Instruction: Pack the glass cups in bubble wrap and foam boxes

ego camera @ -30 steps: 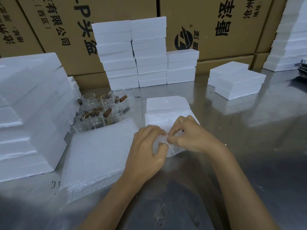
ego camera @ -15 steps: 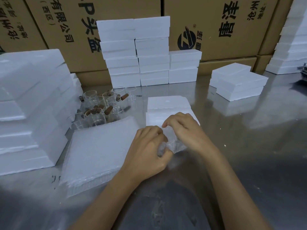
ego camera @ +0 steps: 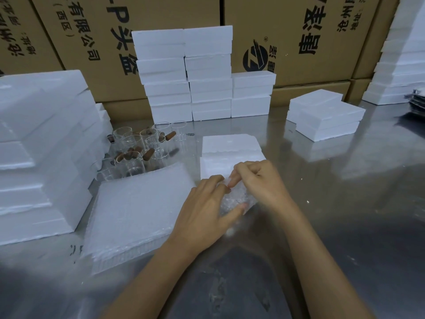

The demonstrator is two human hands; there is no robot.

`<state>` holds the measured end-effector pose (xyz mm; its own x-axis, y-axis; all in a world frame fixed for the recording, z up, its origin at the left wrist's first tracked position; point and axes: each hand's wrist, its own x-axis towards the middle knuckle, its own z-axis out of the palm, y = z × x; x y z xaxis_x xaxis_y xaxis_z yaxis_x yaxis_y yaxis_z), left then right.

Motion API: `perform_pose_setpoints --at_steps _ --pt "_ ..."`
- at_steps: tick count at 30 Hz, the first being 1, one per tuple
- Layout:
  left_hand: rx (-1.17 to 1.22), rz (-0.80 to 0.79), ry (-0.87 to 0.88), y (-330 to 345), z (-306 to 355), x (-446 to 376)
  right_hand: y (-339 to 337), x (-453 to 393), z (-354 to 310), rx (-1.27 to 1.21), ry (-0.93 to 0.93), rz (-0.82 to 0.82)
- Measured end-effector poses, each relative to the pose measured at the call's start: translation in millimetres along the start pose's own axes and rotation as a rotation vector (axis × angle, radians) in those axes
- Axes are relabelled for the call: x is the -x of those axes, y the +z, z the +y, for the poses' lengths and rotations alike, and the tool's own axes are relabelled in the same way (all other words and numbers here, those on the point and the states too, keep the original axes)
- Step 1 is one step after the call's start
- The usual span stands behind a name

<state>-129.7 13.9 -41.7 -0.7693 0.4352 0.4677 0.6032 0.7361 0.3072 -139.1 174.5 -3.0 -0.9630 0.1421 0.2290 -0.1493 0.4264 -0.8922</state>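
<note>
Bundle (ego camera: 234, 200) of bubble wrap, cup presumably inside, sits on metal table (ego camera: 345, 203) just before foam box (ego camera: 231, 155). Left hand (ego camera: 204, 210) cups its side, fingers curled round wrap. Right hand (ego camera: 257, 180) pinches top fold. Likely light, squashy outside, fragile within, plastic slippery: grip around middle, not loose ends. Bare cups (ego camera: 138, 148) and wrap sheets (ego camera: 138, 208) lie left.

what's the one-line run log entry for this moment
step: wrapping | left hand: grips clear bubble-wrapped bundle | right hand: pinches wrap top | white foam box: behind hands | bare glass cups: waiting, far left
</note>
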Motion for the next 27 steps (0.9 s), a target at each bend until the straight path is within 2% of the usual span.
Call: perform_pose_setpoints --at_steps 4,7,9,11,12,14,19,25,27 --pt "0.183 0.045 -0.05 -4 2 3 -16 -5 5 -0.171 0.074 0.147" --pt "0.339 0.171 -0.117 -17 4 -3 -26 -12 13 -0.305 0.121 0.296" --pt "0.404 0.285 -0.141 -25 1 -17 -27 -16 21 -0.191 0.039 0.39" --pt "0.431 0.312 -0.164 -30 -5 -38 -23 -19 31 0.089 -0.046 0.347" --pt "0.429 0.285 -0.177 -31 -8 -49 -20 -21 37 0.199 -0.041 0.299" --pt "0.393 0.195 -0.183 -27 -17 -68 -17 -23 46 0.256 0.032 0.225" --pt "0.359 -0.072 -0.208 -4 -34 -79 -14 -28 53 0.077 0.174 0.221" --pt "0.264 -0.116 -0.215 6 -44 -78 -12 -35 55 0.053 0.173 0.243" --pt "0.249 -0.151 -0.208 5 -46 -80 -12 -34 56 -0.031 0.161 0.259"
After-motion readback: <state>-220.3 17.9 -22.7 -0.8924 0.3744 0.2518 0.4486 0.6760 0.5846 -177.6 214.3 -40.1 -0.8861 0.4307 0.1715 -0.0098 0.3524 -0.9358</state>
